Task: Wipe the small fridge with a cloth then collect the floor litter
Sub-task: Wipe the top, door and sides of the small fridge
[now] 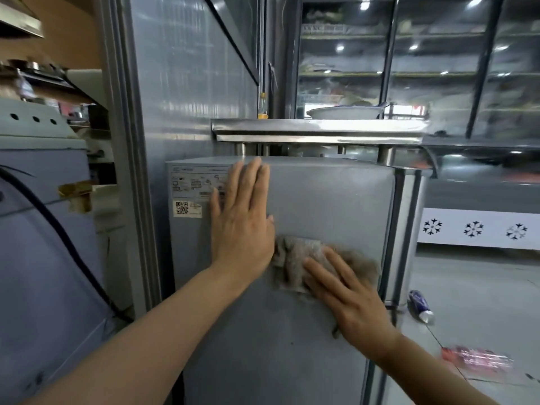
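Now | right hand flat, pressing cloth near fridge edge | left hand flat, empty

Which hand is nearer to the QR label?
Left. The left hand lies flat on the fridge just beside the QR label; the right hand presses the cloth, lower and farther right.

Floor litter blurred; label txt unreadable

My two arms are bare from the edge of the view down to the wrists, with no sleeve, watch or bracelet on them. My left hand and right hand wear no gloves or rings; my fingers have short, plain nails.
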Tool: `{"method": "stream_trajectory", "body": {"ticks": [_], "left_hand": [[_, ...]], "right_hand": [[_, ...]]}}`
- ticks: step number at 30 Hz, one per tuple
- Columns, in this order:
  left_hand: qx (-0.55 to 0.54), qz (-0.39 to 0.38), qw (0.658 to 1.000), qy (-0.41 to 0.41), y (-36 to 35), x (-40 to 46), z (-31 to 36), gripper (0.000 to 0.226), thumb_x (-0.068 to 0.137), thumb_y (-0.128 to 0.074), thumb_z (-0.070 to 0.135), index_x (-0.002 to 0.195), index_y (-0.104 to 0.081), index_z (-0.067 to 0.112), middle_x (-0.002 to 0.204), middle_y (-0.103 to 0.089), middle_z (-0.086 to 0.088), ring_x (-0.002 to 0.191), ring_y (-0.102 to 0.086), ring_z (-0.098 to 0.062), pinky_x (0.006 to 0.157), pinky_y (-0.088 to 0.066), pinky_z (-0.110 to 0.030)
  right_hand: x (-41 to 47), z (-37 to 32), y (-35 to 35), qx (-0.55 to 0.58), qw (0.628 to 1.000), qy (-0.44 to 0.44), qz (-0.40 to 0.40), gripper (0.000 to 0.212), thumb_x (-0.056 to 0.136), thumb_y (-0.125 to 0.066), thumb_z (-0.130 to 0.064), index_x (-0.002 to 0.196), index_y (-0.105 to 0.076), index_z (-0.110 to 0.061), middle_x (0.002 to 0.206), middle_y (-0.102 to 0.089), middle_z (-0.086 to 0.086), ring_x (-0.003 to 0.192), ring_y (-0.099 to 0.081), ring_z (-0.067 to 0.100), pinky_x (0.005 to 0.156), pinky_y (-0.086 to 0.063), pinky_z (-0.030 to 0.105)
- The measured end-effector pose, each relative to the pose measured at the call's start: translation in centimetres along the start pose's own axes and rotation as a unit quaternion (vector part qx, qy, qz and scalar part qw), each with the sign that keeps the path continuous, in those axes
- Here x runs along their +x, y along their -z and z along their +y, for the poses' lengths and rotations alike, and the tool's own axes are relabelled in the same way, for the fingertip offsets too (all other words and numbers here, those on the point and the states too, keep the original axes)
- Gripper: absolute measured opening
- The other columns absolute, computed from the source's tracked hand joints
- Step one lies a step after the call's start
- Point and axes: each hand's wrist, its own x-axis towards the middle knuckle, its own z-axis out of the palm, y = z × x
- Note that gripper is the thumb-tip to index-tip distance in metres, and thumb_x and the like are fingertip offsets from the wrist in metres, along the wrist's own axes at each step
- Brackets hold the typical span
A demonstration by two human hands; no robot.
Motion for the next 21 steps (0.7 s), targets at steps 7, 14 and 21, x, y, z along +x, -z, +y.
{"method": "stream_trajectory", "body": {"ticks": [7,14,21], "left_hand": [[0.039,0.024,0.999,0.006,0.0,0.3,0.6,0.077,0.084,-0.059,0.032,0.147,-0.02,0.012,0.154,-0.024,-0.008,0.143,-0.016,-0.029,0.11,-0.022,-0.057],[0.053,0.04,0.998,0.019,-0.2,0.5,1.4,0.076,0.081,-0.062,0.03,0.144,-0.026,0.008,0.15,-0.029,-0.012,0.141,-0.019,-0.032,0.11,-0.019,-0.053],[0.027,0.003,0.998,-0.065,-0.6,1.8,5.5,0.07,0.082,-0.06,0.022,0.144,-0.03,0.011,0.15,-0.03,-0.006,0.142,-0.02,-0.022,0.112,-0.004,-0.054]], "right_hand": [[6.5,6.5,4.3,-0.022,0.995,-0.074,0.063,0.039,0.097,-0.036,-0.017,0.133,-0.051,-0.011,0.149,-0.034,0.006,0.137,-0.032,0.033,0.101,-0.037,0.043],[0.0,3.2,1.2,0.007,0.995,-0.08,0.064,0.035,0.1,-0.032,-0.014,0.132,-0.046,-0.01,0.145,-0.039,0.013,0.136,-0.032,0.038,0.105,-0.036,0.05],[1.6,7.2,5.3,-0.021,0.999,-0.041,0.018,0.043,0.099,-0.034,-0.027,0.123,-0.059,-0.002,0.139,-0.042,0.017,0.13,-0.04,0.042,0.093,-0.046,0.056]]}}
